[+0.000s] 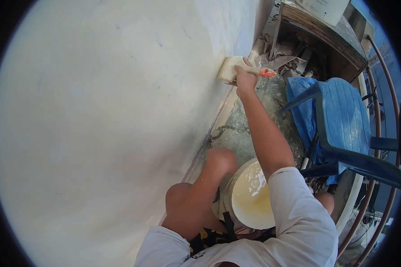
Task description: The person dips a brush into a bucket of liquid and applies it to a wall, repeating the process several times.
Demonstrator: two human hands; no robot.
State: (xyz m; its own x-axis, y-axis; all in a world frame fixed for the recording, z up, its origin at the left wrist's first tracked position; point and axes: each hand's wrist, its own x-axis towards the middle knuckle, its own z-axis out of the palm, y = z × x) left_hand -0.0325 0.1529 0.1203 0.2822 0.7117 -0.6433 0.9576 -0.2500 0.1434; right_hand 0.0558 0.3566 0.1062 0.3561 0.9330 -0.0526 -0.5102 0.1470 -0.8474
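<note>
My right hand is closed around a wide paintbrush with a pale handle and an orange end. The brush's paint-covered head lies against or very near the lower part of the wall; contact is hard to tell. Pale, uneven paint covers much of that wall, and a bluish patch shows near the far corner. Below my outstretched right arm stands a bucket of glossy cream paint, partly covered by my sleeve. My left sleeve shows at the bottom, but no left hand is visible.
A blue plastic chair stands to the right, with a blue plastic sheet beside it. Beyond are a worn wooden cabinet holding debris, a white container on top, and a curved metal railing. The floor is stained.
</note>
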